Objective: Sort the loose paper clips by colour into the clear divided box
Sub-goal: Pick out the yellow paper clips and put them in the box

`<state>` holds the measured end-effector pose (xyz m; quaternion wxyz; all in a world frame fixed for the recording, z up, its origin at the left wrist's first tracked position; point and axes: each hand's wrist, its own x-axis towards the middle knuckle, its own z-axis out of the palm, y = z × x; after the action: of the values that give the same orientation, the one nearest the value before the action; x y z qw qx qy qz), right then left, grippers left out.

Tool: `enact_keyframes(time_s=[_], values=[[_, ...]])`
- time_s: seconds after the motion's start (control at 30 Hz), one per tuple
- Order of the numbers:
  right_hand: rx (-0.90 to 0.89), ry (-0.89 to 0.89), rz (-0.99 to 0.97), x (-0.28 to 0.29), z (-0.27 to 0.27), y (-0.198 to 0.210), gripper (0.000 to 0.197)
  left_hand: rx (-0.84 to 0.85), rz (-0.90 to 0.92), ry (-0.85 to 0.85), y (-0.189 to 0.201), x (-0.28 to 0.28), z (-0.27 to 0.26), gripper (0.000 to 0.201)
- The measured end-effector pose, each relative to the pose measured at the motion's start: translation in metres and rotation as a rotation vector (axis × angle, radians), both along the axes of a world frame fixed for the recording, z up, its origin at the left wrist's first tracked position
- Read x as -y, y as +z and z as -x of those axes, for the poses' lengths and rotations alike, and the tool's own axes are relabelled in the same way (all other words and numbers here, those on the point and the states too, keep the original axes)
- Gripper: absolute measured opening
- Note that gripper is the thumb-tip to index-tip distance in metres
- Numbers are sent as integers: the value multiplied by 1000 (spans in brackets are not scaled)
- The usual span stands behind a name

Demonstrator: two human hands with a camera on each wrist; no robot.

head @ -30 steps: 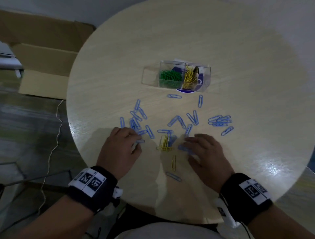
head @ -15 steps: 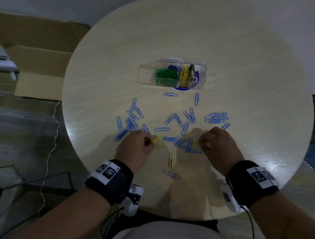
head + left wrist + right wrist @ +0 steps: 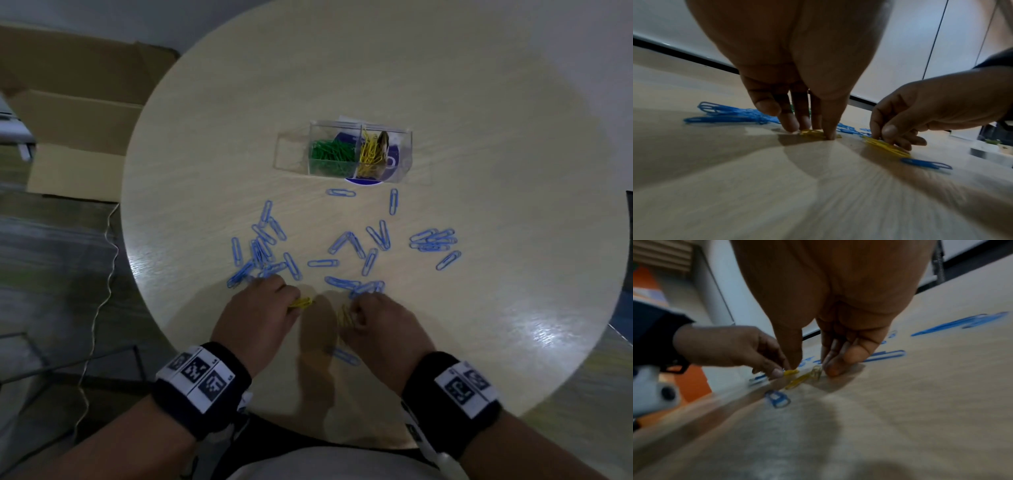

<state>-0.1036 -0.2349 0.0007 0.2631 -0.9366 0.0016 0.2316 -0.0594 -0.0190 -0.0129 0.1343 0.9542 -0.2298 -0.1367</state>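
Observation:
Many blue paper clips (image 3: 346,240) lie scattered over the round table's middle. The clear divided box (image 3: 404,137) stands beyond them, with green clips (image 3: 332,152) in its middle compartment and yellow ones (image 3: 371,150) to the right. The left compartment (image 3: 291,150) holds nothing. My left hand (image 3: 294,301) pinches a few yellow clips (image 3: 813,134) against the tabletop near the front edge. Close beside it, my right hand (image 3: 352,311) pinches other yellow clips (image 3: 885,147) with curled fingers. One blue clip (image 3: 346,356) lies nearer me, between my wrists.
The wooden table (image 3: 479,308) ends just in front of my wrists. An open cardboard carton (image 3: 78,113) sits on the floor to the left, with a thin cable (image 3: 99,308) trailing beside it. A blue disc (image 3: 390,161) shows under the box.
Both hands have drawn together toward the front edge. The left took hold of the yellow clips; the right left the blue clips and took up the yellow clip nearer me.

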Motion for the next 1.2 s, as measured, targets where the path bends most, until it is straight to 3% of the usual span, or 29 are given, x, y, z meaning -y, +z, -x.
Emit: enact_keyframes(time_s=[0.13, 0.3, 0.4, 0.57, 0.67, 0.83, 0.97, 1.07, 1.2], values=[[27, 141, 99, -6, -4, -5, 19, 65, -95, -125, 1, 5, -1, 18], [33, 183, 134, -2, -9, -5, 15, 8, -219, -128, 12, 13, -8, 11], [58, 201, 174, -3, -10, -5, 15, -35, -293, -154, 12, 18, -11, 25], [118, 261, 191, 1, -3, -10, 16, -62, -241, -180, 5, 16, -13, 23], [136, 170, 92, 8, -10, 0, 9, -131, 16, -73, 12, 16, -23, 10], [119, -106, -58, 34, -35, 15, 23, -133, 325, 145, 35, 49, -84, 10], [238, -346, -113, 61, -67, 27, 10, 20, 376, 211, 54, 84, -147, 15], [319, -449, -135, 79, -94, 33, 19, 62, 394, 212, 60, 109, -182, 23], [336, -530, -190, 91, -130, 35, 15, -19, 449, 248, 49, 137, -206, 22]])
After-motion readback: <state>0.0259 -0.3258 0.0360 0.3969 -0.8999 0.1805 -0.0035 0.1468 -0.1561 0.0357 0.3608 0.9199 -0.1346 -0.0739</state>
